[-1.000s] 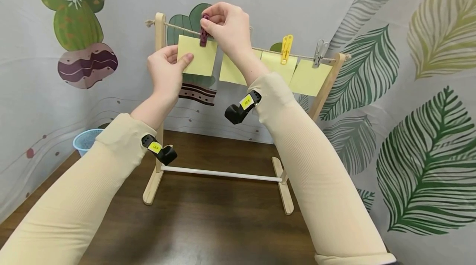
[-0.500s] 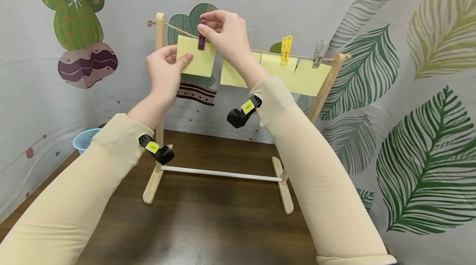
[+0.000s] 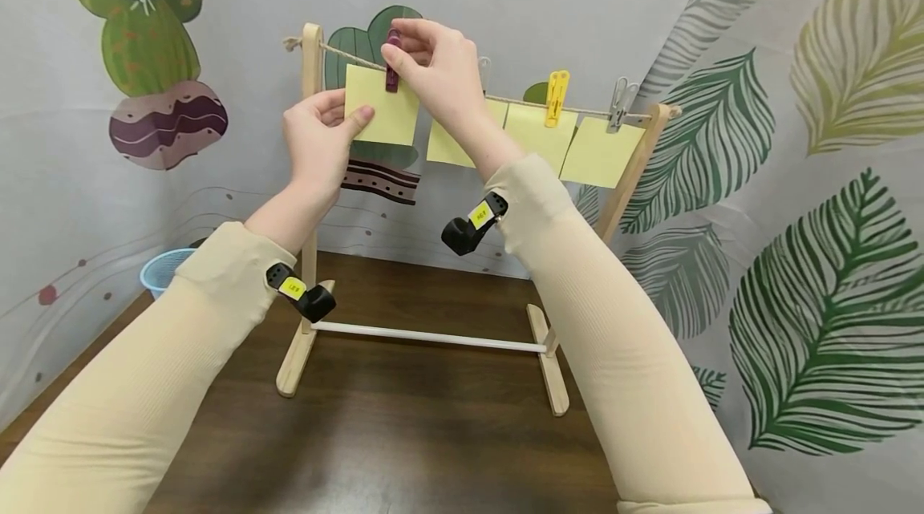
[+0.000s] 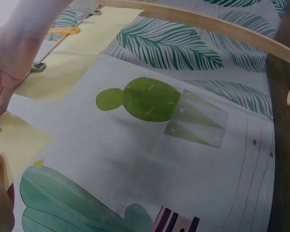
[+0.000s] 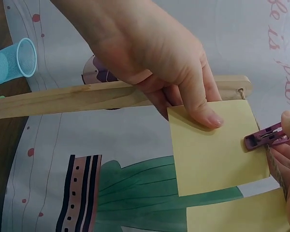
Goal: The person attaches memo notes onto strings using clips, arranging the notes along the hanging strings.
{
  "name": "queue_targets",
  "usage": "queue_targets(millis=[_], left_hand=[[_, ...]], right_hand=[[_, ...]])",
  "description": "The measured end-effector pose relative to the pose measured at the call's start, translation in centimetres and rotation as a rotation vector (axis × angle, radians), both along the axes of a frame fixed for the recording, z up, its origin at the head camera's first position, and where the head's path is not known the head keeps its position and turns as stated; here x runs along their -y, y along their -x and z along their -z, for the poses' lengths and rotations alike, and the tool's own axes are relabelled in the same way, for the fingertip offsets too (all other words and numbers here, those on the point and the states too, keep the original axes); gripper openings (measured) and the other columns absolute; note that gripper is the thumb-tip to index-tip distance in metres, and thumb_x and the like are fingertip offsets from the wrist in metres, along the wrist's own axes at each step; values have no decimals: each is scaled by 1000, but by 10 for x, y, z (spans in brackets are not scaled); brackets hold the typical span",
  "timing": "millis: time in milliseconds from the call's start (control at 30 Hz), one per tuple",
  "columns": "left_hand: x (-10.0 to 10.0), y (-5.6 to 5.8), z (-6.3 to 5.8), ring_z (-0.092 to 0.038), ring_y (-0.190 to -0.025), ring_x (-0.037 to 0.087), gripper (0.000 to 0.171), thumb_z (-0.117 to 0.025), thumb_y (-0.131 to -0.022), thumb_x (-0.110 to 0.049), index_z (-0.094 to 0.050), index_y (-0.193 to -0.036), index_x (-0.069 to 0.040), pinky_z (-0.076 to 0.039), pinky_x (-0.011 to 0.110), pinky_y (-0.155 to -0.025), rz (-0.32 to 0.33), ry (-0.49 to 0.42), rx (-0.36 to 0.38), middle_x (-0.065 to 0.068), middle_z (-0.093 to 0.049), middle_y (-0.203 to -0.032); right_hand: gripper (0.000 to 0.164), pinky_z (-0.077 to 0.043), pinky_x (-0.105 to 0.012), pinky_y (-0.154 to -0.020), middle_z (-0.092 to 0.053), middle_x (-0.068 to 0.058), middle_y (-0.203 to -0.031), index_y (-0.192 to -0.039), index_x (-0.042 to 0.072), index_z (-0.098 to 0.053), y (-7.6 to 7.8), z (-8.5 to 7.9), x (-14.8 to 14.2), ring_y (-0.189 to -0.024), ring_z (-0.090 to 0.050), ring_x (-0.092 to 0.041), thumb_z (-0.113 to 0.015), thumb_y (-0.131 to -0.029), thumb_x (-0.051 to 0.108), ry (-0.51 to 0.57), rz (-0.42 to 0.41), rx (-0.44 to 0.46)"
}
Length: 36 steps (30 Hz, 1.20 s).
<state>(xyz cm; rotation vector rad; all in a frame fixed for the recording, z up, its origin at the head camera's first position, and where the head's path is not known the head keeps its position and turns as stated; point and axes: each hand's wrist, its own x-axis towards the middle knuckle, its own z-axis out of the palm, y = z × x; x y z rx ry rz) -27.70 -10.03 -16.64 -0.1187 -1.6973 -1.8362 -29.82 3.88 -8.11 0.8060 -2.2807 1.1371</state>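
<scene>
With thumb in front and fingers behind, my left hand pinches the left edge of a yellow paper sheet. The sheet's top edge is at the rope of a small wooden rack. My right hand pinches the upper end of a dark purple clothespin, whose lower end lies over the sheet's top edge. In the right wrist view the purple clothespin sits across the rope and the paper. To the right, several more yellow sheets hang from the rope, one partly behind my right wrist.
A yellow clothespin and grey clothespins, one at the far right, hold the other sheets. The rack's wooden posts stand on a brown table, joined low by a white rod. A blue mesh basket is at the left.
My right hand and the purple clothespin have shifted slightly left and down over the second, the pin rising a little at the end. My left hand stays on the sheet, nearly still.
</scene>
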Motion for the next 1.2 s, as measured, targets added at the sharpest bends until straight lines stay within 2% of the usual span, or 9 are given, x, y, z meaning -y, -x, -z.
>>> queue_targets(millis=[400,633,833,1033,1200], left_hand=[[2,-2,8,-68,-88,3,37,-76,-85,-14,-68,-118,2,-52,18,-80,19,39,15,15,-72,-112],[6,-4,12,-68,-82,2,38,-78,-83,-11,-68,-116,4,-50,17,-77,55,-80,5,7,-76,-99],[10,-11,19,-68,-77,2,39,-78,-82,-10,-68,-116,5,-51,15,-71,89,-172,12,-4,-74,-86],[11,-18,29,-69,-71,7,38,-74,-85,-4,-64,-119,10,-53,15,-71,175,-255,-24,-5,-73,-79],[14,-20,41,-69,-67,6,26,-73,-85,-1,-68,-110,6,-53,16,-67,179,-297,-40,-5,-73,-75]], right_hand=[[41,-47,-14,-93,-66,-8,-128,-135,5,-58,-2,2,-3,-115,-65,-11,-63,-96,17,33,-31,5],[42,-45,-11,-95,-61,-8,-136,-137,6,-56,-2,3,-6,-121,-61,-9,-62,-96,17,108,-82,12],[42,-45,-12,-96,-60,-10,-137,-136,3,-56,-4,12,-12,-122,-60,-13,-64,-95,11,176,-146,-4],[30,-48,-18,-96,-66,-16,-123,-123,-3,-62,-14,28,-28,-111,-65,-18,-62,-95,6,294,-171,-73],[21,-53,-26,-91,-68,-21,-113,-113,-8,-63,-26,47,-42,-98,-68,-17,-61,-95,3,377,-197,-73]])
